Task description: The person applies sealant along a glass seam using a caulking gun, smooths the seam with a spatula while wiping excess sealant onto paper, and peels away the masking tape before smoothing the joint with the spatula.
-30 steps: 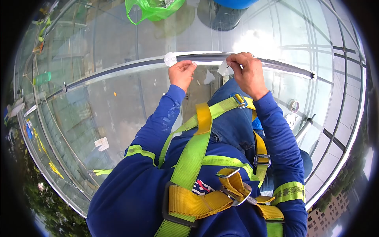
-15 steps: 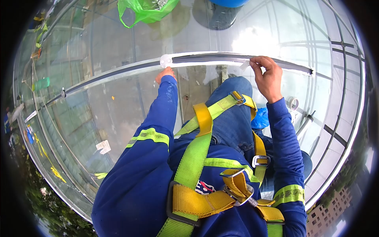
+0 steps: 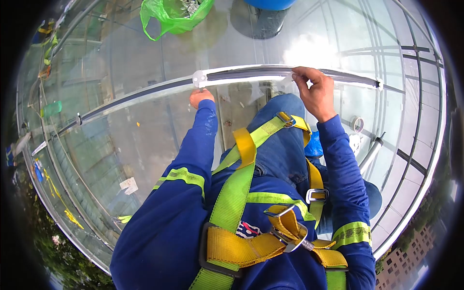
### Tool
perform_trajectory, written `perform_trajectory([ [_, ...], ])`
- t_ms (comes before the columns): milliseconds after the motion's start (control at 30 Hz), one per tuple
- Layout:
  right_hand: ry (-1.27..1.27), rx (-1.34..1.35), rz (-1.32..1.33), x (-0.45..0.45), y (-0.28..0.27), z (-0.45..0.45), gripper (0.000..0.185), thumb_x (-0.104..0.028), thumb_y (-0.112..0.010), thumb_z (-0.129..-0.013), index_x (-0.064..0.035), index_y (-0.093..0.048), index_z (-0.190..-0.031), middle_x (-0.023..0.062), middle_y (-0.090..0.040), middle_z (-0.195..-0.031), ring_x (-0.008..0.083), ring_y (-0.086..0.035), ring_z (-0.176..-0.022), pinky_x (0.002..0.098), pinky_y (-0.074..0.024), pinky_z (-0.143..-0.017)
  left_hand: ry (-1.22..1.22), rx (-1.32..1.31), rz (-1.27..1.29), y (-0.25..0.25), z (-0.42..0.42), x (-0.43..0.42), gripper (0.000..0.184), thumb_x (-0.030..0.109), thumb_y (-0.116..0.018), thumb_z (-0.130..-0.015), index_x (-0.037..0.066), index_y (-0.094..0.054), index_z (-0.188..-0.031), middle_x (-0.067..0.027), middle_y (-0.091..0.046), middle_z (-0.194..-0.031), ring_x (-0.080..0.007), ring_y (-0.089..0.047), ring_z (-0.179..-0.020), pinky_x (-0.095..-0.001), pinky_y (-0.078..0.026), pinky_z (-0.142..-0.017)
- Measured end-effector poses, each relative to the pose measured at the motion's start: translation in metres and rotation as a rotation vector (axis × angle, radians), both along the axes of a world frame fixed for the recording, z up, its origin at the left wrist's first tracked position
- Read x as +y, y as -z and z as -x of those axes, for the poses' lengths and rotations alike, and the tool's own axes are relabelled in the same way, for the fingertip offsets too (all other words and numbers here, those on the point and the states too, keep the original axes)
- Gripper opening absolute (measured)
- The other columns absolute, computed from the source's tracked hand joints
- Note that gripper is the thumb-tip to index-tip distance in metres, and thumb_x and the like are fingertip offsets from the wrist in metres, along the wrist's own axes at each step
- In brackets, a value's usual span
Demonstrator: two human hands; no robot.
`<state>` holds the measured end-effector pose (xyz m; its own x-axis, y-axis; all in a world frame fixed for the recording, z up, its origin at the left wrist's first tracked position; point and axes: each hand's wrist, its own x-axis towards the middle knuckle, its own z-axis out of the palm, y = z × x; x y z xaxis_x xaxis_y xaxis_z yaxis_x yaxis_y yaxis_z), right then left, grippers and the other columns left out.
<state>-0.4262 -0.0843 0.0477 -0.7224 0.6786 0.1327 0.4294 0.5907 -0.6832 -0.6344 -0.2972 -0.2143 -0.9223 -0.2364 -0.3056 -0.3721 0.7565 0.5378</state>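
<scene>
A dark seam (image 3: 232, 74) with white tape edges runs across the glass panels in front of me. My right hand (image 3: 316, 94) pinches a pale strip of tape (image 3: 286, 83) between thumb and forefinger, at the seam's near edge. To the left, my left hand (image 3: 200, 98) is closed just below a white round disc (image 3: 199, 78) on the seam. What its fingers hold, if anything, is hidden. My knee (image 3: 285, 108), in jeans, lies just short of the seam between both hands.
A green plastic bag (image 3: 176, 19) and a dark bucket (image 3: 258, 21) stand beyond the seam. Right of my leg are a blue plastic bag (image 3: 313, 145), a tape roll (image 3: 357, 124) and a sealant gun (image 3: 371, 155). A paper scrap (image 3: 128, 185) lies at left.
My right hand has moved left along the seam with the tape strip. My left hand stays beside the disc. The view has shifted slightly.
</scene>
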Motion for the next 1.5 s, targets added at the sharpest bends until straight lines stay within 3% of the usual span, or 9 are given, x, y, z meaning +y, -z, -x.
perform_trajectory([
  [167, 0.03, 0.052, -0.055, 0.004, 0.002, -0.004, 0.016, -0.005, -0.072, -0.081, -0.0045, -0.073, -0.096, 0.01, -0.071, -0.081, 0.0146, -0.062, -0.066, 0.0275, -0.0502, -0.063, 0.014, 0.081, -0.139, 0.009, 0.0, -0.021, 0.021, 0.015, -0.078, -0.078, -0.002, -0.073, -0.088, -0.0184, -0.072, -0.082, -0.0312, -0.07, -0.073, -0.0398, -0.055, -0.069],
  [400, 0.021, 0.025, -0.09, 0.008, -0.002, -0.012, 0.015, -0.005, -0.073, -0.08, -0.0041, -0.073, -0.095, 0.0095, -0.07, -0.08, 0.015, -0.063, -0.066, 0.0277, -0.0506, -0.064, -0.274, -0.162, -0.026, -0.033, 0.015, 0.02, 0.016, 0.015, -0.076, -0.076, -0.002, -0.073, -0.076, -0.0167, -0.071, -0.073, -0.0306, -0.068, -0.065, -0.0403, -0.053, -0.065],
  [600, 0.001, 0.048, -0.068, 0.005, -0.008, -0.009, 0.009, -0.005, -0.071, -0.079, -0.0043, -0.072, -0.088, 0.0108, -0.07, -0.084, 0.0246, -0.066, -0.072, 0.0333, -0.052, -0.067, 0.161, 0.261, -0.325, 0.025, 0.007, 0.008, 0.013, 0.011, -0.075, -0.073, -0.001, -0.071, -0.074, -0.0128, -0.07, -0.068, -0.0257, -0.065, -0.058, -0.0381, -0.051, -0.06],
  [767, -0.098, -0.013, 0.03, -0.007, 0.013, -0.001, 0.009, -0.002, -0.072, -0.079, -0.0036, -0.072, -0.087, 0.0096, -0.069, -0.081, 0.023, -0.065, -0.071, 0.0323, -0.0514, -0.064, 0.458, 0.062, -0.901, -0.042, -0.025, 0.012, 0.012, 0.008, -0.069, -0.088, -0.004, -0.068, -0.091, 0.0015, -0.065, -0.079, -0.0052, -0.056, -0.067, -0.0217, -0.047, -0.062],
  [933, -0.225, 0.026, -0.004, -0.014, -0.002, 0.015, 0.029, -0.006, -0.067, -0.082, -0.0088, -0.069, -0.111, 0.0121, -0.069, -0.083, 0.029, -0.065, -0.077, 0.0379, -0.0511, -0.071, 0.964, 0.002, -0.904, -0.193, -0.032, 0.059, 0.013, 0.008, -0.069, -0.088, -0.003, -0.068, -0.093, -0.0023, -0.065, -0.081, -0.0087, -0.056, -0.071, -0.024, -0.046, -0.065],
  [1133, -0.237, -0.019, -0.274, 0.015, -0.068, 0.006, 0.02, -0.013, -0.068, -0.081, -0.0105, -0.071, -0.101, 0.0051, -0.065, -0.078, 0.0274, -0.063, -0.077, 0.0395, -0.0462, -0.071, 1.541, 0.247, -0.875, -0.303, -0.035, 0.125, 0.01, 0.004, -0.066, -0.087, -0.004, -0.066, -0.093, -0.0102, -0.064, -0.083, -0.0173, -0.06, -0.075, -0.0288, -0.048, -0.067],
  [1300, -0.08, 0.036, -0.501, 0.041, -0.126, -0.037, 0.006, -0.012, -0.068, -0.08, -0.0124, -0.07, -0.085, 0.0046, -0.063, -0.074, 0.027, -0.062, -0.076, 0.0389, -0.0449, -0.07, 1.644, 0.339, -0.94, -0.358, -0.065, 0.17, 0.014, 0.008, -0.07, -0.087, -0.001, -0.07, -0.097, -0.0083, -0.069, -0.085, -0.0128, -0.061, -0.073, -0.0263, -0.048, -0.066],
  [1400, 0.009, 0.078, -0.594, 0.061, -0.18, -0.087, 0.008, -0.01, -0.071, -0.078, -0.0117, -0.072, -0.086, 0.0063, -0.065, -0.077, 0.0263, -0.063, -0.073, 0.0376, -0.0482, -0.067, 1.306, 0.013, -1.27, -0.372, -0.087, 0.201, 0.017, 0.013, -0.068, -0.09, 0.0, -0.071, -0.1, -0.0062, -0.071, -0.09, -0.0098, -0.06, -0.074, -0.0247, -0.049, -0.068],
  [1500, 0.062, 0.06, -0.606, 0.081, -0.236, -0.164, 0.013, 0.0, -0.069, -0.082, -0.0058, -0.073, -0.093, 0.007, -0.069, -0.087, 0.0187, -0.067, -0.08, 0.029, -0.0527, -0.072, 1.356, -0.092, -1.153, -0.325, -0.103, 0.256, 0.019, 0.014, -0.069, -0.09, 0.0, -0.072, -0.102, -0.0062, -0.071, -0.089, -0.0095, -0.063, -0.075, -0.0245, -0.051, -0.065],
])
